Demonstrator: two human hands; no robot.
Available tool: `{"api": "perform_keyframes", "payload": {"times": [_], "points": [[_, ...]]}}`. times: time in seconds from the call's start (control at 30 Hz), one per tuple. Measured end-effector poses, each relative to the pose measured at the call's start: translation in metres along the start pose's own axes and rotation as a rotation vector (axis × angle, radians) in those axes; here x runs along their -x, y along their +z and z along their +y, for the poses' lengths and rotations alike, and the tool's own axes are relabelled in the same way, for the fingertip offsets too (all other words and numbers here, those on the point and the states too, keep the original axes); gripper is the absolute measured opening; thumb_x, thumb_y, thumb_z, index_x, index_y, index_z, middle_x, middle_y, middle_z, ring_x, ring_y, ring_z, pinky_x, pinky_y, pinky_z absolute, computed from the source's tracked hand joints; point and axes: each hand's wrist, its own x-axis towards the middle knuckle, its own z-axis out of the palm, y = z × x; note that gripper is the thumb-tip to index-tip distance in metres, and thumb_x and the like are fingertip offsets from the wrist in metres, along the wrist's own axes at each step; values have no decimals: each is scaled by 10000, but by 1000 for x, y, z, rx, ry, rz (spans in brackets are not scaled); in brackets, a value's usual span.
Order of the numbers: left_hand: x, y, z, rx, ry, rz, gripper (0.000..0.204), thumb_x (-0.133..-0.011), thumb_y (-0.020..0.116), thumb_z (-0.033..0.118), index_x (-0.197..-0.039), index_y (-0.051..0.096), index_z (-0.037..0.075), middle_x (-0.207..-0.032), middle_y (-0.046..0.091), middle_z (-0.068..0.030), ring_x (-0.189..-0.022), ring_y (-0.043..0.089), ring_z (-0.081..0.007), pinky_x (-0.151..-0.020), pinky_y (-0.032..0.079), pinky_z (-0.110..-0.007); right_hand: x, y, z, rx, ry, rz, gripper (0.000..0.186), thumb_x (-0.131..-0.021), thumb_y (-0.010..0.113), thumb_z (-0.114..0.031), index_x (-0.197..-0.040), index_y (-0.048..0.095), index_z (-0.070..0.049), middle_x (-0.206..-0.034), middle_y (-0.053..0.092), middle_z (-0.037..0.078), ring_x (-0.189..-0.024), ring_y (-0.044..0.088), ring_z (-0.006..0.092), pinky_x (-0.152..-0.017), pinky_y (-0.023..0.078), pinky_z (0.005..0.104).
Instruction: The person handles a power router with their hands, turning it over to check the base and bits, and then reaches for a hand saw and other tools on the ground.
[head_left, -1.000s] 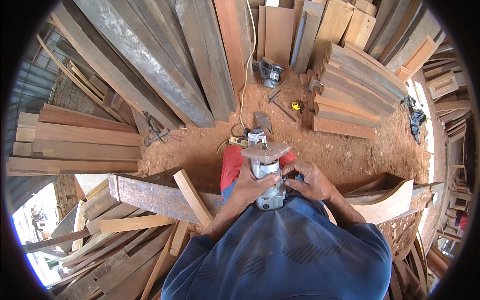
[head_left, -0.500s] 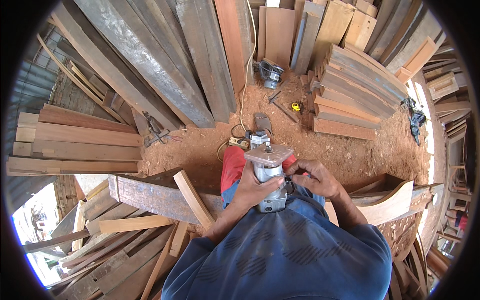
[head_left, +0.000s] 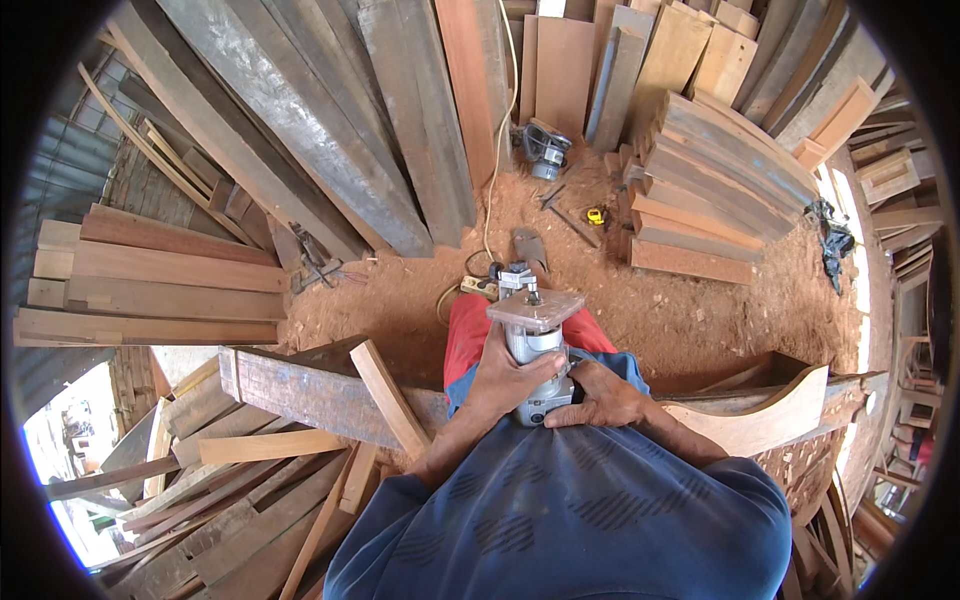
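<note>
On red sawdust floor [head_left: 690,320], stacked planks [head_left: 150,280] surround hands.

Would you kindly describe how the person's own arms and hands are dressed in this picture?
Both forearms are bare, with no gloves on the left hand or right hand. No watch or ring shows. The blue shirt with darker striped patches covers the shoulders and upper arms.

Open sawdust floor [head_left: 690,320] ahead of router [head_left: 535,350]. Blocked left by leaning planks [head_left: 330,130], right by stacked curved boards [head_left: 710,190]. Beam [head_left: 320,385] crosses just below; cord [head_left: 495,150], tape measure [head_left: 596,215], sander [head_left: 545,148] farther out.
</note>
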Motion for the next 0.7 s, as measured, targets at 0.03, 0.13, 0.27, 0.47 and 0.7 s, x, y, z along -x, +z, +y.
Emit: {"api": "perform_keyframes", "payload": {"times": [0.03,0.13,0.27,0.47,0.7], "points": [[1,0,3,15,-21,3,731,-821,814,50,-1411,386,1,-1253,557,-89,-1121,576,-142,-953,509,-323,-1,-4,-7,-2,13,-24,717,-791,851,-468,-1214,644,73,-1177,649,262,-1129,623,371,-960,485,430],[1,-3,-3,15,-12,2,748,-818,818,58,-1421,379,-2,-1259,554,-92,-1130,572,-145,-962,501,-321,-2,-1,-1,-46,0,-16,606,-794,866,-409,-1138,685,56,-1013,708,209,-1006,674,311,-874,509,407],[0,-5,-5,17,-10,-28,766,-811,824,68,-1428,377,-5,-1265,550,-92,-1138,567,-145,-964,495,-322,-1,6,11,-159,-20,7,534,-806,868,-355,-1115,698,46,-976,723,185,-957,675,253,-854,508,388],[-1,-4,-2,32,-8,-30,755,-804,822,69,-1417,388,-4,-1257,560,-90,-1127,572,-144,-954,500,-322,-3,9,18,-197,-95,35,493,-812,870,-306,-1115,700,44,-985,724,165,-948,658,215,-851,507,373],[0,-3,0,70,-28,-26,760,-795,822,48,-1416,387,-1,-1255,562,-87,-1120,577,-144,-950,502,-322,-2,9,15,-243,-85,39,462,-812,873,-277,-1101,705,41,-972,728,129,-937,647,181,-849,506,360]]}}
